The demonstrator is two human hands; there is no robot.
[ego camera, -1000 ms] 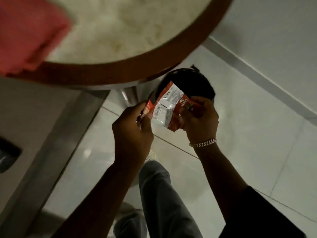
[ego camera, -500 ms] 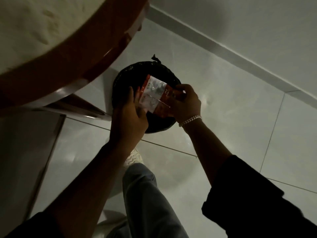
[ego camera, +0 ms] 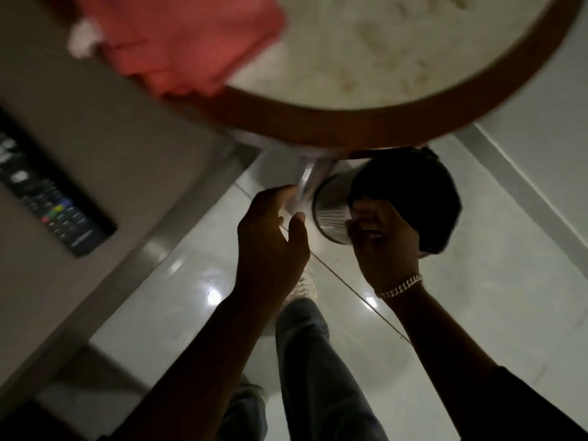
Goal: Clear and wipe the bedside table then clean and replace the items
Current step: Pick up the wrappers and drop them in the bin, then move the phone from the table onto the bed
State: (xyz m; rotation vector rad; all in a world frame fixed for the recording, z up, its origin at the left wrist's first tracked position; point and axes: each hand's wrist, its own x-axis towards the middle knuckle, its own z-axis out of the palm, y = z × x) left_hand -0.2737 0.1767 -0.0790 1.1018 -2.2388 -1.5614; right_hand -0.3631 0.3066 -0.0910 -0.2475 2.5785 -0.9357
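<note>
The round bedside table [ego camera: 318, 122] has a brown rim and a pale marbled top, filling the upper part of the view. A red cloth [ego camera: 184, 43] lies on its left side. Below the rim stands a ribbed metal bin [ego camera: 331, 214] with a black liner [ego camera: 413, 198]. My left hand [ego camera: 270, 240] hovers left of the bin, fingers loosely apart and holding nothing. My right hand [ego camera: 381, 246] is at the bin's near rim with its fingers curled against the liner's edge. What they hold, if anything, is hidden. No wrapper is visible.
A black remote control [ego camera: 47, 198] lies on a grey surface at the left. The table's shiny metal leg [ego camera: 308, 176] comes down just beyond my left hand. Glossy white floor tiles [ego camera: 477, 297] and a wall skirting [ego camera: 509, 173] lie to the right. My leg and shoe are below.
The red and silver wrapper that both hands held over the bin is gone from view. The view has swung left, bringing the table top, cloth and remote into sight.
</note>
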